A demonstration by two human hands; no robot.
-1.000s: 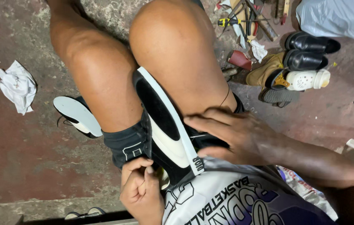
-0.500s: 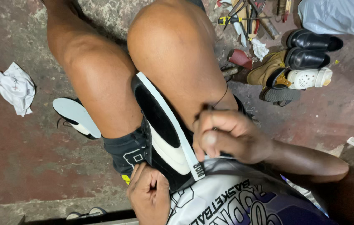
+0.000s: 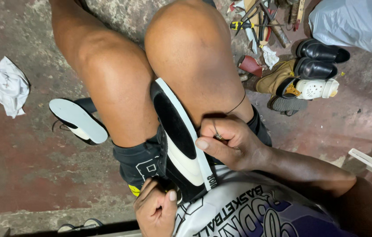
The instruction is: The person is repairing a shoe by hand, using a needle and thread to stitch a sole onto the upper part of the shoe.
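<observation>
Two hands in the shot, both yours. Your right hand [image 3: 229, 142] is curled into a loose fist, thumb pressed against the white edge of the black-and-white shoe [image 3: 179, 145], pinching what looks like a thread that runs up toward your right knee; can't tell if there's a needle in there, too small. Your left hand [image 3: 156, 213] is down at 6 o'clock, fingers closed around the heel end of that same shoe, gripping it from below.

So the shoe sits wedged sole-up between your two thighs, dead center, tilted with its toe pointing to about 11 o'clock. Right hand touches it at its 3 o'clock side, left hand at its 6 o'clock end.

Going outward: one more shoe [image 3: 77, 119] on the floor at 9 o'clock, light sole up, partly hidden behind your left leg. One crumpled white rag [image 3: 5, 85] further out at 9 to 10. At 2 o'clock there's one pair of shiny black dress shoes [image 3: 319, 61], one tan boot [image 3: 278, 77] and one white clog [image 3: 316, 88] bunched together. A pile of hand tools [image 3: 260, 22] at 1 o'clock, too jumbled to count, and one pale plastic bag [image 3: 354, 22] in the top right corner.
</observation>
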